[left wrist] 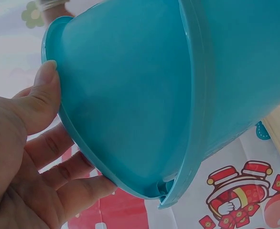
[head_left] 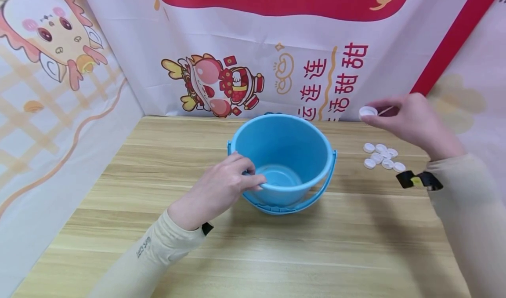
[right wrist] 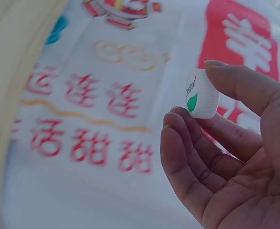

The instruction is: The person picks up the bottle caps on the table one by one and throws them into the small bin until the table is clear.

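Note:
A blue plastic bucket (head_left: 282,157) stands on the table with its handle lowered at the front. My left hand (head_left: 227,183) grips its rim at the near left, the thumb and fingers on either side of the wall in the left wrist view. Raised at the right, my right hand (head_left: 411,118) pinches a white bottle cap (right wrist: 202,93) between thumb and fingers. Green and dark print shows on the cap's top. Below that hand, several white caps (head_left: 381,156) lie in a loose cluster on the table. The visible bucket floor has nothing on it.
The wood-grain table (head_left: 150,157) carries the bucket and caps. Behind it hangs a white and red printed cloth (head_left: 245,30) with cartoon figures and characters. Another patterned cloth (head_left: 35,126) runs along the left side.

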The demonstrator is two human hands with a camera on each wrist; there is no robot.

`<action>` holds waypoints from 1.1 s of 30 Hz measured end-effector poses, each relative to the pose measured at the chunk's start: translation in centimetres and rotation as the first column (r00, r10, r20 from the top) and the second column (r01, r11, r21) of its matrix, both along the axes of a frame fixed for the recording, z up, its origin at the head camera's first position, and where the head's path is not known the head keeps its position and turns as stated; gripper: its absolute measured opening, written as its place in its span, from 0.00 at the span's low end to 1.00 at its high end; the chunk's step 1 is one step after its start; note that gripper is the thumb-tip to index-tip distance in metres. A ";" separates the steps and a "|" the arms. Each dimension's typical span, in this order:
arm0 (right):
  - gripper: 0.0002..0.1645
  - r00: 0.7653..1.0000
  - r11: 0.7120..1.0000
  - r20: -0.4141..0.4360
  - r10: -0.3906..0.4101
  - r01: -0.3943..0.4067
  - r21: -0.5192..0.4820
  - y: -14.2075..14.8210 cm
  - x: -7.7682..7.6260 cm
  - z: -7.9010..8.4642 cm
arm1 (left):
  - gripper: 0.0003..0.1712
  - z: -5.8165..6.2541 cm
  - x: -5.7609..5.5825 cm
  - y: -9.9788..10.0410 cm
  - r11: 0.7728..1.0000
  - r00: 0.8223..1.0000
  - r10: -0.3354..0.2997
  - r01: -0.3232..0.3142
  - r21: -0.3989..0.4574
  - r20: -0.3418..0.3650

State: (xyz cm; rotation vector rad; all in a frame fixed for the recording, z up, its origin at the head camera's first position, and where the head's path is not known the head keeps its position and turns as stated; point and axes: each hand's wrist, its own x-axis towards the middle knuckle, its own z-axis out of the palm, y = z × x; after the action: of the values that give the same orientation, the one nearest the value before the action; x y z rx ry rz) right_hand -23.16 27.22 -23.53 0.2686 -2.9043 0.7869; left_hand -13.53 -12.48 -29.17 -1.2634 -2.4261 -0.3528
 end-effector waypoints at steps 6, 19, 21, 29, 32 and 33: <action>0.41 0.999 0.999 -0.021 0.038 -0.038 -0.013 -3.4 0.3 3.2 | 0.14 -0.1 -0.1 -0.1 1.000 1.000 -0.001 0.001 0.011 -0.007; 0.35 0.977 0.980 -0.087 0.197 -0.194 0.037 -9.9 -0.1 7.0 | 0.14 -0.1 -0.1 -0.1 1.000 1.000 0.003 -0.003 0.015 -0.007; 0.34 0.972 0.976 -0.082 0.218 -0.215 0.045 -10.8 -0.2 7.3 | 0.14 -0.1 0.0 -0.1 1.000 1.000 0.004 -0.004 0.012 -0.004; 0.32 0.952 0.952 -0.058 0.302 -0.299 0.062 -13.5 -0.3 7.5 | 0.17 0.1 0.0 0.0 1.000 1.000 0.011 -0.011 -0.008 0.018; 0.30 0.944 0.945 -0.047 0.325 -0.322 0.057 -14.4 -0.4 7.6 | 0.17 0.1 0.0 0.0 1.000 1.000 0.012 -0.012 -0.010 0.019; 0.30 0.942 0.942 -0.045 0.334 -0.331 0.058 -14.7 -0.4 7.6 | 0.17 0.1 0.0 0.0 1.000 1.000 0.012 -0.012 -0.010 0.017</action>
State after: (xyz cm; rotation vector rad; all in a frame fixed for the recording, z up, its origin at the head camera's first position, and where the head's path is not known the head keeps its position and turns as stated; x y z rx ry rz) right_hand -23.59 12.55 -15.97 0.7908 -2.8660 0.7358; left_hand -13.52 -12.48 -29.02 -1.2544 -2.4512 -0.3501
